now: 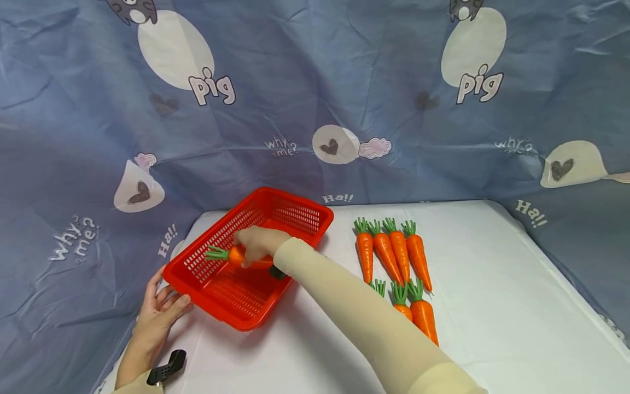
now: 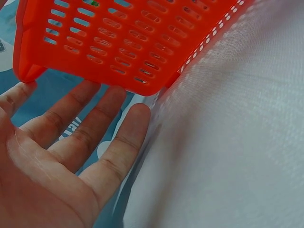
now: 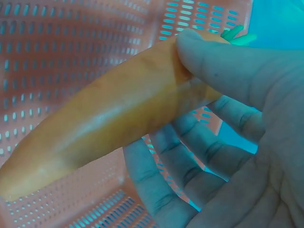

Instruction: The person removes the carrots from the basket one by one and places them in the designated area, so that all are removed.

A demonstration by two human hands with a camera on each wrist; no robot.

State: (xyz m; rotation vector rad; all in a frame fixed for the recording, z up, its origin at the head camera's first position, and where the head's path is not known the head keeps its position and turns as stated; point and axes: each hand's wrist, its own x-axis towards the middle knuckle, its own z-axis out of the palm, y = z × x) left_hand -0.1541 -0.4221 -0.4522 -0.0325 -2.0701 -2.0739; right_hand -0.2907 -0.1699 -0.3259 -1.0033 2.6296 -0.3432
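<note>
A red plastic basket [image 1: 216, 314] with slotted walls sits at the left of the white-covered table. My right hand [image 1: 258, 244] is over its inside and holds an orange carrot [image 1: 237, 255] with a green top. In the right wrist view, the thumb presses the carrot [image 3: 109, 102] near its top end, with fingers beneath; the pointed end extends left. My left hand [image 1: 155, 320] is at the near left corner of the basket. In the left wrist view, its fairly straight fingers [image 2: 90, 137] touch the lower part of the basket wall [image 2: 128, 47].
Several carrots [image 1: 400, 254] lie side by side right of the basket, tops pointing away. Nearer, more carrots [image 1: 424, 320] are partly covered by my right sleeve [image 1: 354, 312]. A blue printed cloth [image 1: 275, 115] hangs behind the table [image 1: 497, 295].
</note>
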